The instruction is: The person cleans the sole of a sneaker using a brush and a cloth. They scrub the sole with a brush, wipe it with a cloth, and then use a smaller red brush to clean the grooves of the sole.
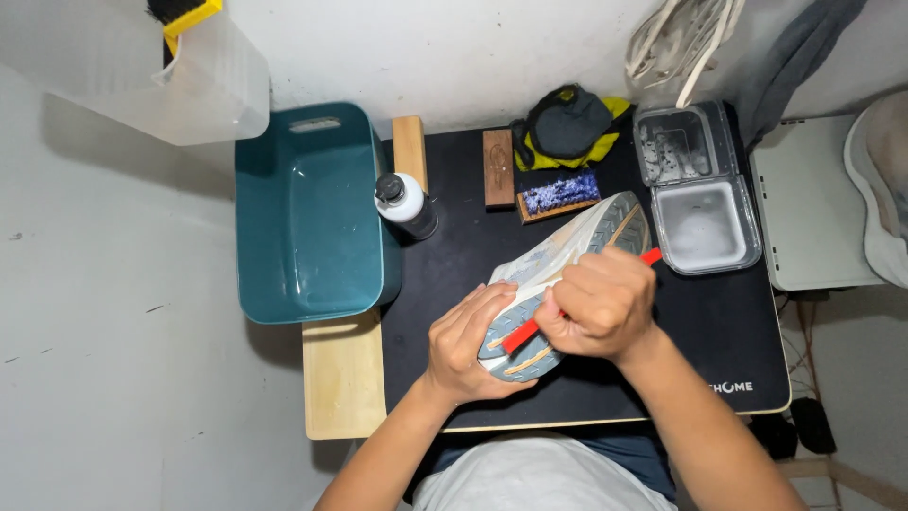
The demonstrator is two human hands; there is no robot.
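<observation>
Two hands, left hand [470,343] cupping one shoe [566,276], right hand [599,305] gripping one red tool [522,334], sole up

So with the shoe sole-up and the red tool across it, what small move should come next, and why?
Probably a short stroke of the red-handled tool along the sole toward the heel. The right hand grips it against the upturned sole of the sneaker, and the left hand steadies the near end, so the shoe looks braced for it.

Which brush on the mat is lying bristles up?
The blue-bristled brush beside the shoe; the plain wooden brush left of it shows only its back.
</observation>
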